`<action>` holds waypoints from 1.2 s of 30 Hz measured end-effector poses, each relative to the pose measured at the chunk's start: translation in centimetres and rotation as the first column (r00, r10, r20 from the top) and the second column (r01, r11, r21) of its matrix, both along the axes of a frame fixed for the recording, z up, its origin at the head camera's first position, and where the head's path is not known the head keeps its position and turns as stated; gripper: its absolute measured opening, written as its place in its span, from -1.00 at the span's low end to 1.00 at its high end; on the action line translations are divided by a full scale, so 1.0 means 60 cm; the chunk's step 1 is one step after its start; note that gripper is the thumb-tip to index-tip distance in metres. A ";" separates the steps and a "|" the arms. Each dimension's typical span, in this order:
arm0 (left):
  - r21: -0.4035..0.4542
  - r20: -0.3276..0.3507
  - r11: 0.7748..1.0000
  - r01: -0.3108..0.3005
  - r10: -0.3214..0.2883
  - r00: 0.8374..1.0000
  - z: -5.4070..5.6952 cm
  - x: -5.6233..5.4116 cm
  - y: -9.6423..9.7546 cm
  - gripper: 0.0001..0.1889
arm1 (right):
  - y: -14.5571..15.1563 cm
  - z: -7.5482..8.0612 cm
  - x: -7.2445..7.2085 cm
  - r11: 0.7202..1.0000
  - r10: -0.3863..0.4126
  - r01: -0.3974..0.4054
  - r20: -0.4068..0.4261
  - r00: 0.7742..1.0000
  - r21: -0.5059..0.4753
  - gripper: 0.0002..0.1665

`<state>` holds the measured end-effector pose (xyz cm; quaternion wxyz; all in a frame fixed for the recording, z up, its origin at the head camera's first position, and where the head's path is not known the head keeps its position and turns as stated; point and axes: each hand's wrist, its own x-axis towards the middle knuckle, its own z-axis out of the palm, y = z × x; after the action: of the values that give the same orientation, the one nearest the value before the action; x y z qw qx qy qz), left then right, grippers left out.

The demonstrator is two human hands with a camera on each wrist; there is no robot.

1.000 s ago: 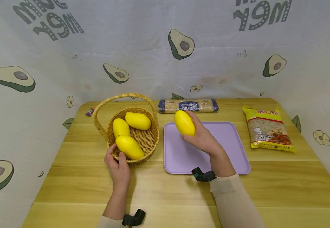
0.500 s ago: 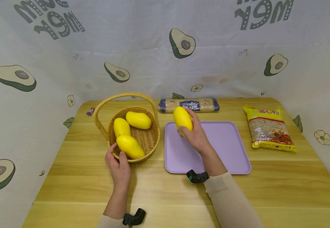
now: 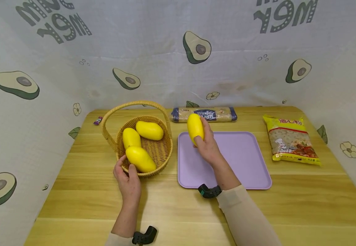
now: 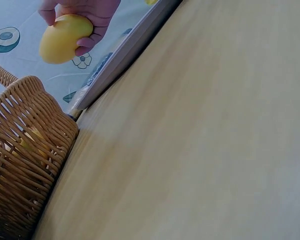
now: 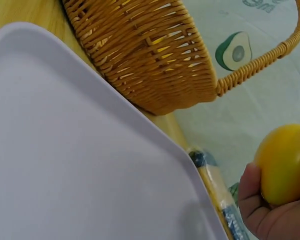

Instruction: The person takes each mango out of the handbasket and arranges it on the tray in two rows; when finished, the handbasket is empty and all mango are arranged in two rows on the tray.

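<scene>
So, the basket (image 3: pixel 160 147) holds three mangoes (image 3: pixel 149 130), left hand (image 3: pixel 128 181) seemingly gripping it; right hand (image 3: pixel 208 146) holds another mango (image 3: pixel 195 126)

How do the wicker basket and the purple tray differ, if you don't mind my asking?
The wicker basket is round and deep, the purple tray rectangular and shallow. The basket is woven, with an arched handle; the tray is smooth, without one. The left hand holds the basket's near edge, while the right hand is clear of the tray. Both rest on the wooden table.
</scene>
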<state>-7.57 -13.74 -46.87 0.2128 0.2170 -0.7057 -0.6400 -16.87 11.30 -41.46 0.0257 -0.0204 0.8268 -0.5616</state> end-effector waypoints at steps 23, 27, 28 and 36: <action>0.015 0.018 1.000 0.022 -0.023 1.000 0.003 0.002 -0.003 -0.59 | -0.038 -0.038 0.005 0.966 -0.020 0.017 0.010 1.000 0.259 0.08; 0.018 0.010 1.000 0.023 -0.023 1.000 0.002 0.002 -0.003 -0.60 | -0.041 -0.043 0.006 0.961 -0.036 0.032 0.009 0.999 0.274 0.10; 0.019 0.007 1.000 0.023 -0.023 1.000 0.002 0.002 -0.002 -0.60 | -0.041 -0.044 0.005 0.960 -0.040 0.036 0.008 0.999 0.277 0.12; 0.013 0.011 1.000 0.014 -0.015 1.000 0.002 0.001 -0.002 -0.60 | -0.045 -0.050 0.003 0.949 -0.073 0.069 0.000 0.997 0.307 0.24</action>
<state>-7.48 -13.85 -46.72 0.2029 0.2168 -0.7043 -0.6449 -16.69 8.61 -44.46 0.0131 0.0168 0.9040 -0.4270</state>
